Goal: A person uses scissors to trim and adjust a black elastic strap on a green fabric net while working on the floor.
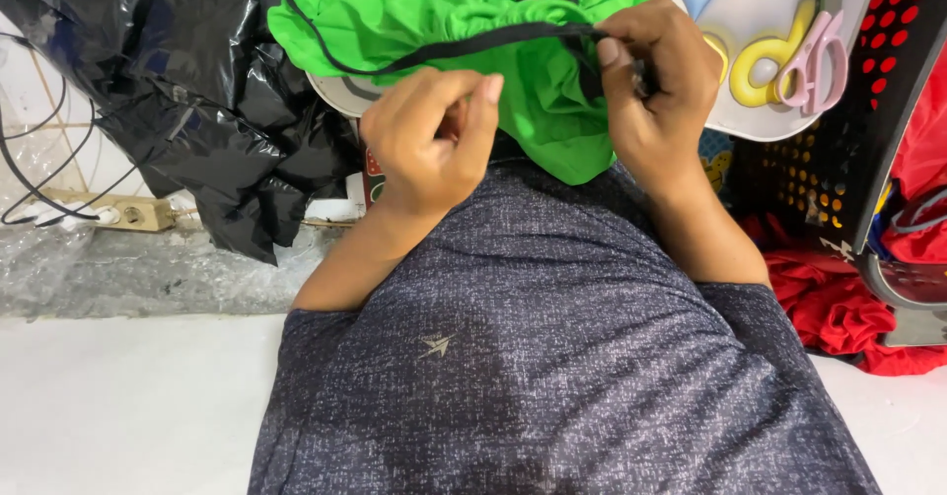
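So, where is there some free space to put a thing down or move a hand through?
The white floor at the lower left is bare, bordered by the clear plastic sheet and the grey shirt. A small white strip at the lower right lies below the red cloth. Around the left hand, right hand and green fabric it is crowded.

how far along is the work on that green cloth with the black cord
Done: the black cord already runs along the edge of the green fabric. In hand: the right hand pinches the cord's end against the fabric, while the left hand is closed beside it; whether it holds anything cannot be told. Left: the cloth lies bunched and the cord end is loose, and pink scissors hang unused nearby.
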